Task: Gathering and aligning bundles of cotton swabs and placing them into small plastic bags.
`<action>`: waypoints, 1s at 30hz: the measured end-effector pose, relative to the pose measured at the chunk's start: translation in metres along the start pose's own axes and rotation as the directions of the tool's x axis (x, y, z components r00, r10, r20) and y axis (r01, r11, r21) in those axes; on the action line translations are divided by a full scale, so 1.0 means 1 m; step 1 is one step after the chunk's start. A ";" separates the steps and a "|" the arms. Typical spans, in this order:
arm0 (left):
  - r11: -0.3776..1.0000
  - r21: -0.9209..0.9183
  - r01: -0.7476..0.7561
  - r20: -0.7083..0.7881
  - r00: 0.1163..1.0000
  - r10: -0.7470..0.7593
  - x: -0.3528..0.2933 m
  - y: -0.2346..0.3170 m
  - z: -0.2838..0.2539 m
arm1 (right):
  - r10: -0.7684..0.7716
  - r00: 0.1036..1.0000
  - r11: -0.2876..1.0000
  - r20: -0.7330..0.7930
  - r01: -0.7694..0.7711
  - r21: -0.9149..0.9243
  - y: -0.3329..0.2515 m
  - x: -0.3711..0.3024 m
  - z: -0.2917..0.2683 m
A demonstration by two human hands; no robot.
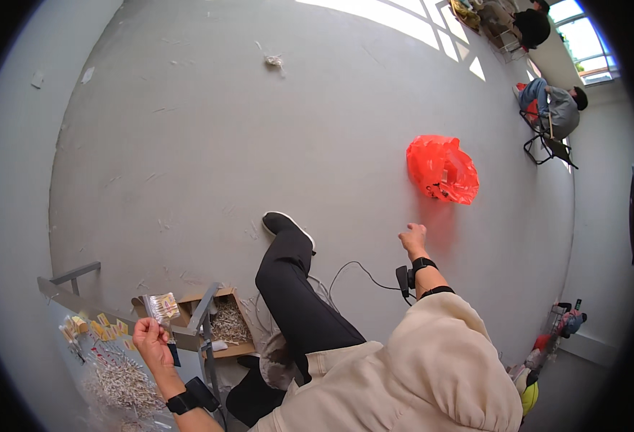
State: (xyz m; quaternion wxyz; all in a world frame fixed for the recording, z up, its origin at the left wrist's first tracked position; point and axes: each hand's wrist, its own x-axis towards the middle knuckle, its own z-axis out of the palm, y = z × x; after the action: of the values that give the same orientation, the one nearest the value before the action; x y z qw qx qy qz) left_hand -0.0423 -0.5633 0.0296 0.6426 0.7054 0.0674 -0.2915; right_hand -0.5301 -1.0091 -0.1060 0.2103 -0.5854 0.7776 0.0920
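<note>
My left hand (153, 344) is closed at lower left, its fingers pinching the lower edge of a small clear packet of cotton swabs (164, 307). The packet stands up from the fingertips, above the edge of the table. Close by, a heap of loose cotton swabs (126, 385) lies on the tabletop, with several small yellow cards (108, 329) beyond it. My right hand (413, 237) is stretched out over the floor with its fingers curled in; nothing shows in them. Just past it, apart from the hand, an open red plastic bag (442, 171) sits on the floor.
A cardboard box of cotton swabs (229, 322) stands beside the grey metal table frame (203, 309). A black cable (360, 265) runs to my right wrist. Scraps and a small clump of litter (274, 62) lie on the floor. Other people (563, 111) sit at far right.
</note>
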 end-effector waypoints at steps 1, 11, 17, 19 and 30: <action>0.999 0.026 0.028 0.029 0.999 -0.028 -0.002 0.001 0.014 | 0.008 1.000 1.000 0.013 -0.008 -0.011 0.022 -0.008 -0.012; 0.903 0.417 0.102 0.140 0.974 -0.175 0.020 -0.064 0.151 | 0.031 0.988 0.963 -0.149 0.010 0.269 0.079 0.137 -0.014; 0.851 0.521 0.073 0.169 0.968 -0.186 0.080 -0.120 0.234 | 0.060 0.966 0.981 -0.250 -0.010 0.196 0.078 0.286 0.015; 0.835 0.547 0.062 0.171 0.968 -0.184 0.088 -0.126 0.249 | 0.098 0.975 0.980 -0.198 -0.060 0.190 0.083 0.315 0.021; 0.841 0.489 0.232 0.185 0.914 -0.360 0.079 -0.168 0.254 | -0.280 0.957 0.860 -0.069 0.283 0.424 0.025 0.337 0.046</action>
State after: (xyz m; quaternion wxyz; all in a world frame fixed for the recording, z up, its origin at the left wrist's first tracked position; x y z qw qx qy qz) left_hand -0.1387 -0.7982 -0.1563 0.4080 0.7708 0.0181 -0.4889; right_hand -0.6195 -1.2771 -0.2964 0.3432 -0.6320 0.6853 -0.1148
